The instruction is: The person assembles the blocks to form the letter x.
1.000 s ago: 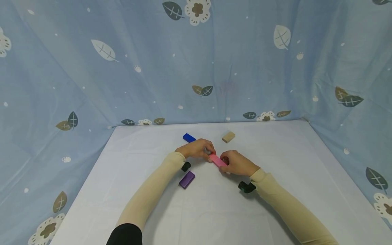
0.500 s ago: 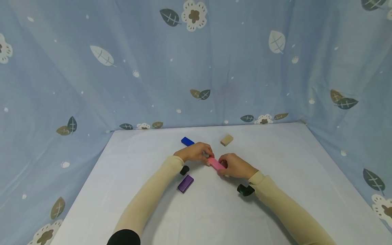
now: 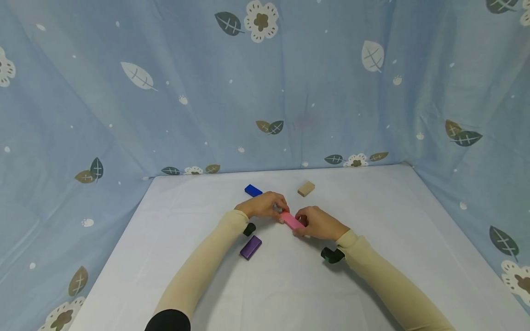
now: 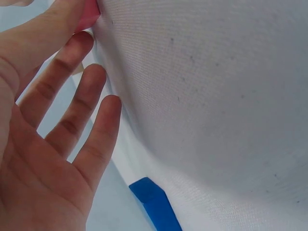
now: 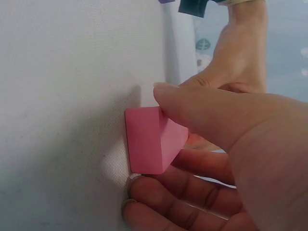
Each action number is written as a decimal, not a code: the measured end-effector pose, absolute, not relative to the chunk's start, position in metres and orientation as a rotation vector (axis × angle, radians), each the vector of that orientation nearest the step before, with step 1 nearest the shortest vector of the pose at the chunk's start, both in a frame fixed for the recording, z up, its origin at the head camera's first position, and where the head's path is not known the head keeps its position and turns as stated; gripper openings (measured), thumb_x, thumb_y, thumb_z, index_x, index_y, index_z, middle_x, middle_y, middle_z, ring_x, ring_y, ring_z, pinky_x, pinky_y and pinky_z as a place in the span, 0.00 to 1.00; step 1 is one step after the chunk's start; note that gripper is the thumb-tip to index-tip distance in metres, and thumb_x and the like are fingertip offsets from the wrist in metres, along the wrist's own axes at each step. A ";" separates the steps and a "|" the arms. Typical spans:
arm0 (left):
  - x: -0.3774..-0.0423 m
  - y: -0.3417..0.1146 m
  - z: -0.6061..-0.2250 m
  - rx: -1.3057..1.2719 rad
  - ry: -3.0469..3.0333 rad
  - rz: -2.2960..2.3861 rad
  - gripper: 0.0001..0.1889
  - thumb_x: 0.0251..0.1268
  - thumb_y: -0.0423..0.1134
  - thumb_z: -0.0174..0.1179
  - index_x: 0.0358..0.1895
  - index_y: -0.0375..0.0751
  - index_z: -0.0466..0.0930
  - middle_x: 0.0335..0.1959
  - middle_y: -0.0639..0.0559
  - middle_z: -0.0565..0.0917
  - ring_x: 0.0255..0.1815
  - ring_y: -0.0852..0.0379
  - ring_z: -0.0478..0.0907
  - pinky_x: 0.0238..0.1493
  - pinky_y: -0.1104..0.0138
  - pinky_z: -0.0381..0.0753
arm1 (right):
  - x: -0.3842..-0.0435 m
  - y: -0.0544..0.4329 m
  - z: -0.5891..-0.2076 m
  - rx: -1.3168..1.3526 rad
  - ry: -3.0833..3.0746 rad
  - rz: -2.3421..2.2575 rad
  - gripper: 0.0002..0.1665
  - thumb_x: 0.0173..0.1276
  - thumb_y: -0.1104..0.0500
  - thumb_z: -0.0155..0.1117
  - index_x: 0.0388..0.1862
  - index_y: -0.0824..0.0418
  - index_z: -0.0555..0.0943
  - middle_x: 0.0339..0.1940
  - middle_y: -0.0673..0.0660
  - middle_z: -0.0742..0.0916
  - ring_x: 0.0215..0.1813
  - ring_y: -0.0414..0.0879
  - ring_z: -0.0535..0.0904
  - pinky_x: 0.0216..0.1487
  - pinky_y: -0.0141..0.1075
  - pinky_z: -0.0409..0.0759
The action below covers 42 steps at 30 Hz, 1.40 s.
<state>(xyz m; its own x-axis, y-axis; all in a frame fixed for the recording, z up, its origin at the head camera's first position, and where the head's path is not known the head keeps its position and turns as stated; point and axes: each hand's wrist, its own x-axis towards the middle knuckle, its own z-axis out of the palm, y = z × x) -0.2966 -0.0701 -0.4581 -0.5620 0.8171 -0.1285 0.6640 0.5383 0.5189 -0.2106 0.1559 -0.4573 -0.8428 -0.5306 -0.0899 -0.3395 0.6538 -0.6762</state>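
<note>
A pink rectangular block (image 3: 292, 221) lies on the white cloth between the two hands. At its far left end, my left hand (image 3: 265, 204) pinches it with the thumb and forefinger; the left wrist view shows the other fingers (image 4: 98, 130) spread loosely. My right hand (image 3: 323, 223) grips the near right end, thumb on one side and fingers on the other. One end face of the block (image 5: 144, 140) shows large in the right wrist view, down against the cloth. Most of its far end is hidden by the left fingers.
A blue block (image 3: 253, 190) lies just behind the left hand, and a tan block (image 3: 306, 189) farther back to the right. Nearer, by the left forearm, is a purple block (image 3: 250, 248). A blue patterned curtain (image 3: 265, 92) borders the white-covered table (image 3: 290, 289).
The head view has tilted slightly, so everything sits a little lower in it. Both hands and the pink block keep about the same places.
</note>
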 end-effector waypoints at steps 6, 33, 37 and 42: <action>-0.296 -0.070 -0.457 1.213 2.430 0.601 0.17 0.61 0.41 0.75 0.54 0.47 0.90 0.52 0.55 0.87 0.58 0.56 0.80 0.67 0.59 0.77 | -0.211 0.156 -0.457 -0.709 2.601 -0.970 0.15 0.64 0.57 0.78 0.44 0.63 0.86 0.23 0.49 0.80 0.25 0.38 0.72 0.27 0.30 0.70; -0.296 -0.070 -0.456 1.218 2.415 0.618 0.17 0.61 0.41 0.75 0.53 0.46 0.90 0.52 0.54 0.87 0.57 0.56 0.79 0.67 0.59 0.76 | -0.213 0.162 -0.453 -0.717 2.627 -0.967 0.21 0.70 0.59 0.70 0.56 0.71 0.82 0.28 0.52 0.83 0.25 0.39 0.74 0.27 0.31 0.75; -0.296 -0.070 -0.457 1.227 2.408 0.626 0.17 0.62 0.40 0.74 0.54 0.45 0.90 0.51 0.54 0.87 0.57 0.56 0.79 0.67 0.59 0.76 | -0.213 0.163 -0.453 -0.735 2.632 -0.981 0.21 0.71 0.60 0.68 0.57 0.71 0.81 0.29 0.53 0.83 0.26 0.39 0.74 0.27 0.31 0.74; -0.296 -0.071 -0.457 1.219 2.415 0.624 0.17 0.62 0.41 0.75 0.54 0.46 0.90 0.51 0.54 0.87 0.57 0.56 0.79 0.67 0.59 0.76 | -0.216 0.165 -0.456 -0.723 2.650 -1.006 0.19 0.72 0.59 0.67 0.57 0.69 0.81 0.31 0.54 0.83 0.27 0.39 0.74 0.28 0.31 0.75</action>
